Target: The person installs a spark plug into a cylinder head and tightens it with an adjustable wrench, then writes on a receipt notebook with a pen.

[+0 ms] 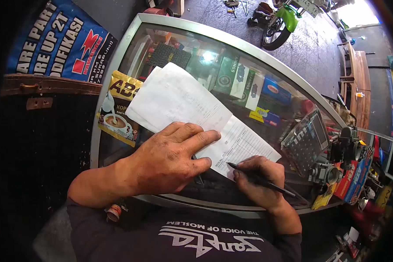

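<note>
one pen [268, 184] in right hand [267, 170]

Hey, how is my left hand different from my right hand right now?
Your left hand lies back-up with fingers extended; your right hand curls around a black pen. The left hand covers the receipt book's middle edge; the right hand is near one corner. Both are bare.

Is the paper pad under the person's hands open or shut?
The paper pad is open: its turned-over pages lie to one side, and the ruled form lies bare under the pen in the right hand.
</note>
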Demonstrator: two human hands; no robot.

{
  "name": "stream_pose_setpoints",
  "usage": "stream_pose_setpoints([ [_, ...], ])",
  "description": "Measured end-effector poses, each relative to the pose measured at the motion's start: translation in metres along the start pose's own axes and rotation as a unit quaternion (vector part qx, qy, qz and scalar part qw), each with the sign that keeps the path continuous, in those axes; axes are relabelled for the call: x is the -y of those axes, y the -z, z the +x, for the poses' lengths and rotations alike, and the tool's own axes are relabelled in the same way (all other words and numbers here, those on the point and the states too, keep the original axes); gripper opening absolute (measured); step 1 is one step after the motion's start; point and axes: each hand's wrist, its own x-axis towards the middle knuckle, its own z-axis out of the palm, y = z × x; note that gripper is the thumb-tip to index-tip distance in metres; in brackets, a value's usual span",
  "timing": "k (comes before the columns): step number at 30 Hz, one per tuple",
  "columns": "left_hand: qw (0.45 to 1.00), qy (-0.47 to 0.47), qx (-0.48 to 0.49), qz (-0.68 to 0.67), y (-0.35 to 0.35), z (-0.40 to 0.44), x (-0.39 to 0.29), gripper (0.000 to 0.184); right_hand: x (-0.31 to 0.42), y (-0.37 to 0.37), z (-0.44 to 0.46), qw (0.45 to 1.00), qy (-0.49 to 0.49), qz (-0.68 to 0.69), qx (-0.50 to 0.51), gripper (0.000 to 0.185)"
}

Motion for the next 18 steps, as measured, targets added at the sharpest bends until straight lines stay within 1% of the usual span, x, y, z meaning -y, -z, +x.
stream_pose_setpoints([
  [3,1.000,0.001,-0.002,0.000,-0.0004,-0.0002,-0.0002,0.024,0.0028,0.0008,0.0013,1.000,-0.024,0.001,0.003,0.017],
  [10,1.000,0.001,0.002,0.003,0.0002,0.0000,0.0000,0.025,0.0054,-0.0004,0.0025,1.000,-0.025,-0.012,-0.012,0.016],
  [15,1.000,0.004,0.000,-0.005,0.0001,0.0001,-0.0001,0.026,0.0056,-0.0001,0.0016,0.999,-0.047,0.002,-0.008,0.013],
  [18,1.000,0.003,0.005,-0.004,0.0010,-0.0001,-0.0005,0.027,0.0040,0.0011,0.0007,0.999,-0.039,-0.006,0.003,0.012],
])
